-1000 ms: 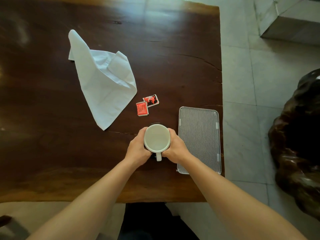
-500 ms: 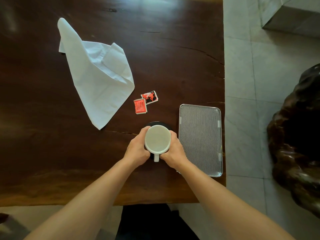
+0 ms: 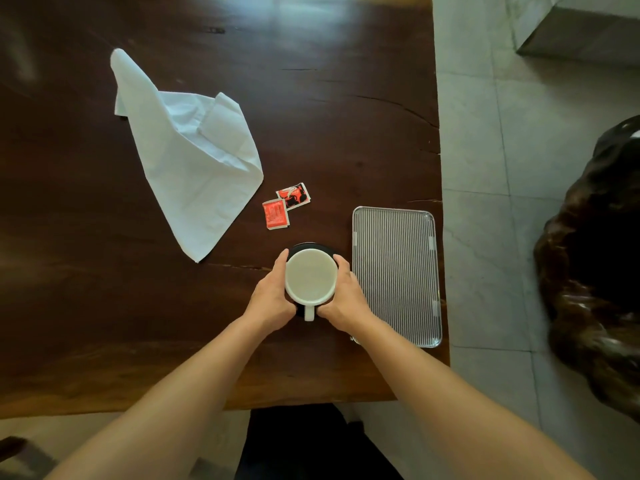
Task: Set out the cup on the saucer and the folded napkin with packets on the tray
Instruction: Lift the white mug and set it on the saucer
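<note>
Since a moment ago more of the dark saucer [image 3: 302, 247] shows beyond the fingertips. Left hand [image 3: 272, 299] and right hand [image 3: 344, 299] clasp the white cup [image 3: 310, 279] over it. Right: the tray [image 3: 396, 275]. Beyond: two packets [image 3: 284, 205], then the napkin [image 3: 194, 157].

A dark wood table [image 3: 346, 98] spreads ahead of my hands; grey floor tiles [image 3: 485, 168] and a dark carved stump [image 3: 595, 265] lie rightward.

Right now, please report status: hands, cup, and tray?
Left hand and right hand both clasp cup above dark saucer. Tray bare, right of cup. Napkin unfolded; packets on table.
</note>
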The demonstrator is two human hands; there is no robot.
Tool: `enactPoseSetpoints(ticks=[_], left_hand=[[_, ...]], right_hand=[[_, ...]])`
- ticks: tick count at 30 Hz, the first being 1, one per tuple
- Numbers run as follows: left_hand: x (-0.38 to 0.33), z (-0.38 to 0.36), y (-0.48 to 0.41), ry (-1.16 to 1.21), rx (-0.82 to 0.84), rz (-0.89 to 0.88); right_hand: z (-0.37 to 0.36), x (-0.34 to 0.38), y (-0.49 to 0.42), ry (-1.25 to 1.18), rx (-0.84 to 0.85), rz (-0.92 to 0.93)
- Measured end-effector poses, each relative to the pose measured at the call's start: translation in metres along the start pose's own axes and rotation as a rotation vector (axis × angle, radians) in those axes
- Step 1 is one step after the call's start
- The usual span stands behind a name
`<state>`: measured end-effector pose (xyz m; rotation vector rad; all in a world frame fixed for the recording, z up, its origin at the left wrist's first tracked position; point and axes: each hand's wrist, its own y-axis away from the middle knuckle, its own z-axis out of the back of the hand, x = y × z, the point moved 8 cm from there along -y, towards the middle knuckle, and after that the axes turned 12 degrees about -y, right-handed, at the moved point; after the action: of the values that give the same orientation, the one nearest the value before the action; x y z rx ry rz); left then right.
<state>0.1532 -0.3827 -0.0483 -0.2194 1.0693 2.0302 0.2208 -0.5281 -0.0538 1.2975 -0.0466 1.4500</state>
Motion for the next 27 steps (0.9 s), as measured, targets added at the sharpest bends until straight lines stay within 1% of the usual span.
enactPoseSetpoints(ticks=[4, 8, 14, 18, 22, 27], left_hand=[[-0.001, 0.019, 0.014, -0.08, -0.032, 0.058], [-0.003, 0.042, 0.034, -0.157, -0.066, 0.061], [-0.019, 0.075, 0.079, -0.22, -0.107, 0.033], [-0.028, 0.1, 0.105, -0.274, -0.177, 0.007], [-0.033, 0.132, 0.12, -0.289, -0.259, -0.019], [-0.029, 0.163, 0.116, -0.3, -0.29, -0.032]], right_hand=[[0.016, 0.005, 0.013, 0.034, -0.001, -0.048], [0.047, 0.014, 0.029, 0.096, -0.066, -0.045], [0.08, 0.052, 0.059, 0.124, -0.058, 0.035], [0.091, 0.087, 0.07, 0.137, -0.043, 0.125], [0.089, 0.119, 0.071, 0.141, -0.01, 0.19], [0.069, 0.156, 0.06, 0.182, 0.025, 0.238]])
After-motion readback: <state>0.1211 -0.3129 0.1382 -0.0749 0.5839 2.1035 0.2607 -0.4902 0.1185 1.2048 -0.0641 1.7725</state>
